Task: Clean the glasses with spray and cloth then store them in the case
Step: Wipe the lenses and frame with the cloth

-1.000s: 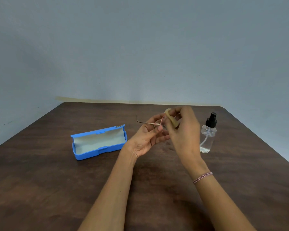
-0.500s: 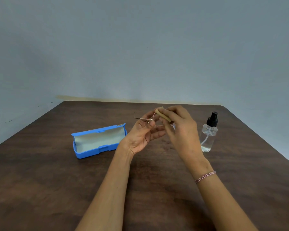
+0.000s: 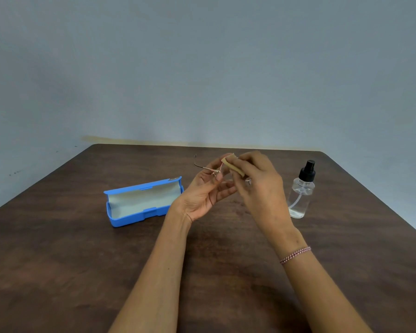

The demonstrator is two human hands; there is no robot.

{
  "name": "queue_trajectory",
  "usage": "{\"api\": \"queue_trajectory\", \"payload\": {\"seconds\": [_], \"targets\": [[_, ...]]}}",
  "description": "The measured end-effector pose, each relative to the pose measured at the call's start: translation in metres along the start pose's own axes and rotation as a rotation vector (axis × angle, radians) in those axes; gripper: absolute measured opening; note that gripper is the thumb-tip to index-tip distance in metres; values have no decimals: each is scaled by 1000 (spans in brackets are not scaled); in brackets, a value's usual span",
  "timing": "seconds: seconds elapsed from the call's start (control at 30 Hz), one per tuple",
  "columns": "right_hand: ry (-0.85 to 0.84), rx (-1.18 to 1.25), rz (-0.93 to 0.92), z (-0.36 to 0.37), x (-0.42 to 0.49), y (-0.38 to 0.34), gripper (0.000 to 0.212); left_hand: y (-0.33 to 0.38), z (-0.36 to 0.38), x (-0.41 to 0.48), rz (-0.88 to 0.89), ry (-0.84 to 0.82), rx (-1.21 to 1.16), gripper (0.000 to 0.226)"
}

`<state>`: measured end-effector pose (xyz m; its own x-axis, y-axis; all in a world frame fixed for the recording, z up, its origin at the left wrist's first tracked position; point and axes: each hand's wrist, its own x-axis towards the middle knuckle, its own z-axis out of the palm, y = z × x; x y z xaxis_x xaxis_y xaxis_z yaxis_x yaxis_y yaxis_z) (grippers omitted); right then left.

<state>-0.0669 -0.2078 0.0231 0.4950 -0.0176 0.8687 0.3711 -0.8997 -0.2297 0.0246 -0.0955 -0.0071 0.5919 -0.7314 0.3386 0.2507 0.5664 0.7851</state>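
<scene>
**Mid-wipe, storing yet to come**

Works above the middle of the dark bench [image 3: 58, 260], off its top, probably for free wrists and a clear view. Has the blue case [image 3: 139, 203] open at left, lid tipped back and pale lining up, ready to take the glasses [image 3: 205, 168] without fuss once wiping ends. Turns the left hand [image 3: 202, 195] palm up, thumb and fingers pinching the frame near a hinge, seemingly to steady it. Brings the right hand [image 3: 259, 186] over from the right, fingers curled and pinching the cloth [image 3: 233, 164] against what looks like a lens. Has the bottle [image 3: 300, 195] upright at right, just beyond the right hand, untouched, within reach should more spray be wanted. Holds the tan cloth folded small, likely for firm, even pressure. Shows little of the glasses: a thin temple poking left and a bit of rim, lenses hidden behind fingers. Cannot tell which lens is under the cloth.
</scene>
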Motion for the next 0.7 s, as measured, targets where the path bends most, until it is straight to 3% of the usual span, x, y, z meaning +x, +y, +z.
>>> {"api": "queue_trajectory", "payload": {"seconds": [0.13, 0.33, 0.53, 0.7], "targets": [[-124, 17, -77, 2, -2, -3, 37, 2, -2, -2, 26, -7, -45, 53], [18, -73, 27, -4, 1, 2, 31, -1, 0, 1, -4, -20, 12, 58], [-106, -21, -96, 0, -2, -3, 34, 1, 0, -2, 23, -11, -29, 53], [-14, -90, 27, -4, 1, 3, 36, -2, 1, 1, 10, -14, 27, 54]]}}
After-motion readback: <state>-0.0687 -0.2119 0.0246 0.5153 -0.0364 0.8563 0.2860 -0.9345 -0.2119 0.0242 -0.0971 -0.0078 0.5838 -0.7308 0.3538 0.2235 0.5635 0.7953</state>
